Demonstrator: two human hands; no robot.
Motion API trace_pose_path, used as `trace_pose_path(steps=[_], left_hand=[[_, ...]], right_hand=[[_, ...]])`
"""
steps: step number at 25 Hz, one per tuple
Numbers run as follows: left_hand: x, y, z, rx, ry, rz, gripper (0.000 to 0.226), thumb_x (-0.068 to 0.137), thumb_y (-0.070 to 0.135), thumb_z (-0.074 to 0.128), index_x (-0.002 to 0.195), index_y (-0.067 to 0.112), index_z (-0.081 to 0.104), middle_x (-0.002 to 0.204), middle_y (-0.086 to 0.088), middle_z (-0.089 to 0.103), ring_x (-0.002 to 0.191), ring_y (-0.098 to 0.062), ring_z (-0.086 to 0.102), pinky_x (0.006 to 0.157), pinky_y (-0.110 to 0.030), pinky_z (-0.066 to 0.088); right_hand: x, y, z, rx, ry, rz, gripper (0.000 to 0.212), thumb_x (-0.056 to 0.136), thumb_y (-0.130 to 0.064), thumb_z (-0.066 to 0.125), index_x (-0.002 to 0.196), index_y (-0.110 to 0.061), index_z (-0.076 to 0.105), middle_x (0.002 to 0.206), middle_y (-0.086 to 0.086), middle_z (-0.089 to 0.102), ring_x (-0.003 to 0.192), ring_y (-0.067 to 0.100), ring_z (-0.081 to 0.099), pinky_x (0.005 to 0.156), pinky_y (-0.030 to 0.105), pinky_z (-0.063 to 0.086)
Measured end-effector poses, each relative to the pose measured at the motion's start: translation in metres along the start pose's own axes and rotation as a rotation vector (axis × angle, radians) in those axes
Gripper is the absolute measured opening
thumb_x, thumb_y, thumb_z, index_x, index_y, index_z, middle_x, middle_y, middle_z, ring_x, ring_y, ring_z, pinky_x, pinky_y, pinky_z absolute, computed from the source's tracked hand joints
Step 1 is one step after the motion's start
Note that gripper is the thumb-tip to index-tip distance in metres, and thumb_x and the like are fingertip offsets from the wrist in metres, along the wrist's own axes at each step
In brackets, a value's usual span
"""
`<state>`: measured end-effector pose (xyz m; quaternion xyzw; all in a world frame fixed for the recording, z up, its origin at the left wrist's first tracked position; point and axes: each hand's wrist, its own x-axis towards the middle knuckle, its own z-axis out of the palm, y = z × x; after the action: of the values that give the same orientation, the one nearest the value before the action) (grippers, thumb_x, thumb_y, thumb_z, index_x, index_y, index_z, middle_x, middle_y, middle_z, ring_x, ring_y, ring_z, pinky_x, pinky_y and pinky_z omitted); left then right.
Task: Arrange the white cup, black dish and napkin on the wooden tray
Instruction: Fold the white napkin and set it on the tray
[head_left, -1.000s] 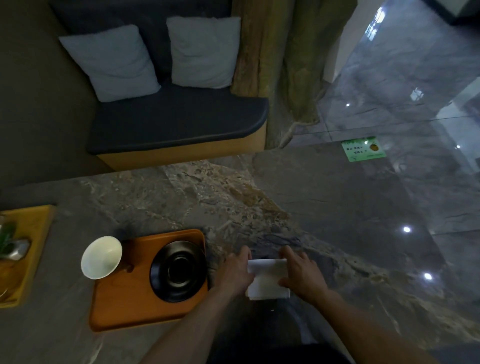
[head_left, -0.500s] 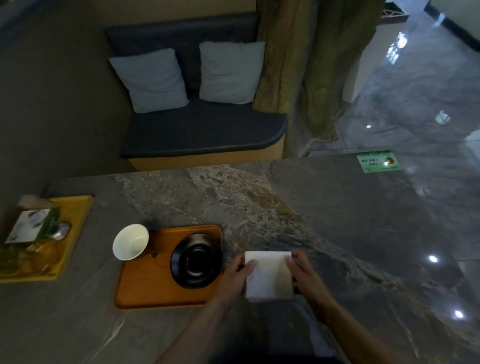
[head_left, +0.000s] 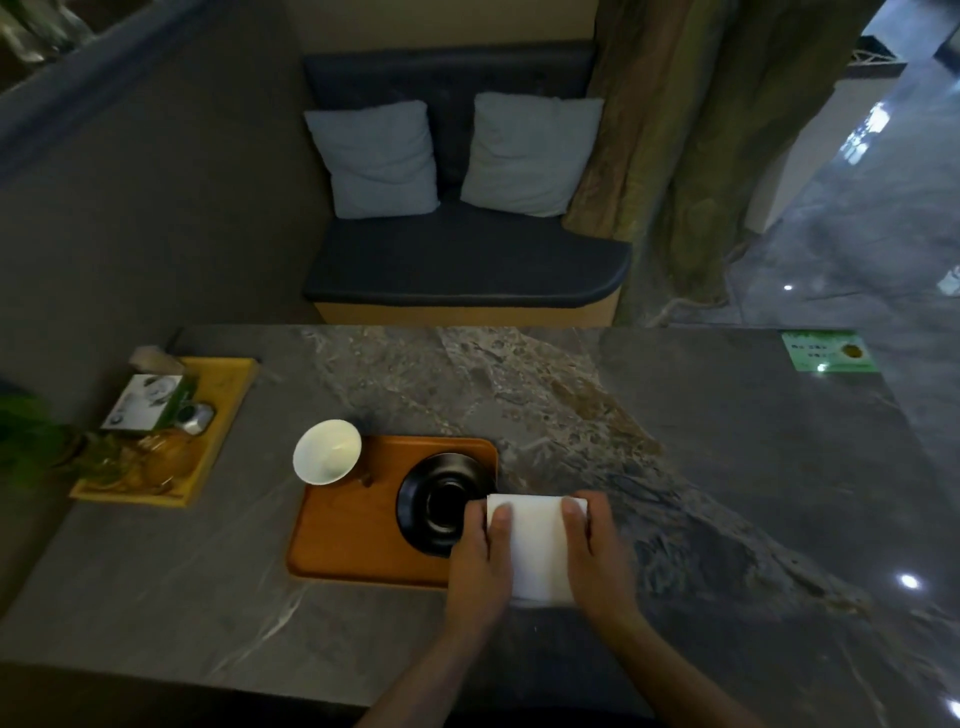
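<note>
Both forearms reaching in from the near edge, palms down. Left hand (head_left: 480, 558) flat along the left edge of the napkin (head_left: 535, 545), fingers extended and pressing on it; right hand (head_left: 597, 551) likewise flat along the right edge, fingers forward. Neither hand curled into a fist; whether thumbs pinch beneath the napkin cannot be told.

Napkin: white, folded to a rectangle, lying on the grey stone table (head_left: 727, 467), just right of the wooden tray (head_left: 353, 540), its far left corner at the rim of the black dish (head_left: 436, 504). Whether it overlaps the tray edge is hidden by the left hand.

Black dish: round, glossy, ringed centre, sitting in the right half of the tray. White cup (head_left: 326, 452): upright, interior plain, at the far left corner of the tray, overhanging the corner.

Elsewhere: yellow tray (head_left: 223, 410) at far left holding a green-and-white box (head_left: 148, 402), print unreadable; green card (head_left: 826, 352) at far right of the table, writing too small to read. Bench (head_left: 467, 270) with two pale cushions (head_left: 374, 158) beyond the table.
</note>
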<state>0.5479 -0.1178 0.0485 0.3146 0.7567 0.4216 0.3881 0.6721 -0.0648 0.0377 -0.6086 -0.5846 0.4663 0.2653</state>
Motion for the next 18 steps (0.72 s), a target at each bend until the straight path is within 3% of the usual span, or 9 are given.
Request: trace_pose_path(steps=[4,8,11,15,18], left_hand=[[0.006,-0.012,-0.040,-0.039,0.049,-0.033,0.043,0.082,0.069,0.034,0.112,0.039,0.044,0.096,0.013,0.061,0.088,-0.005,0.063,0.069,-0.027,0.056],[0.016,-0.030,-0.094,-0.102,0.078,-0.089,0.017,0.090,0.062,0.040,0.102,0.052,0.047,0.099,0.019,0.059,0.090,-0.003,0.061,0.066,-0.020,0.049],[0.026,-0.046,-0.136,-0.122,0.079,-0.130,0.013,0.095,0.054,0.043,0.098,0.044,0.050,0.098,0.013,0.061,0.089,-0.006,0.062,0.069,-0.026,0.053],[0.044,-0.074,-0.185,-0.105,0.088,-0.153,0.018,0.098,0.046,0.042,0.096,0.031,0.051,0.098,0.007,0.062,0.090,-0.009,0.063,0.076,-0.033,0.056],[0.059,-0.096,-0.218,-0.063,0.024,-0.208,0.011,0.100,0.044,0.040,0.103,0.036,0.046,0.110,0.006,0.057,0.097,-0.011,0.060,0.090,-0.046,0.055]], right_hand=[[-0.007,-0.013,0.043,-0.019,-0.009,0.002,0.011,0.099,-0.043,0.039,0.104,-0.034,0.045,0.093,-0.004,0.057,0.081,0.002,0.055,0.061,0.023,0.044],[-0.017,-0.032,0.100,0.005,-0.020,0.034,0.009,0.097,-0.044,0.042,0.103,-0.037,0.046,0.094,-0.005,0.060,0.081,0.004,0.057,0.060,0.024,0.045],[-0.025,-0.044,0.139,0.041,-0.070,0.062,0.006,0.096,-0.046,0.045,0.099,-0.042,0.043,0.096,-0.011,0.058,0.083,0.005,0.058,0.061,0.025,0.046],[-0.033,-0.054,0.185,0.073,-0.182,0.129,0.020,0.094,-0.043,0.052,0.109,-0.035,0.042,0.106,-0.007,0.058,0.089,0.008,0.060,0.063,0.026,0.052],[-0.039,-0.057,0.213,0.062,-0.287,0.173,0.036,0.090,-0.034,0.062,0.118,-0.037,0.039,0.110,-0.009,0.055,0.097,0.011,0.059,0.077,0.038,0.057]])
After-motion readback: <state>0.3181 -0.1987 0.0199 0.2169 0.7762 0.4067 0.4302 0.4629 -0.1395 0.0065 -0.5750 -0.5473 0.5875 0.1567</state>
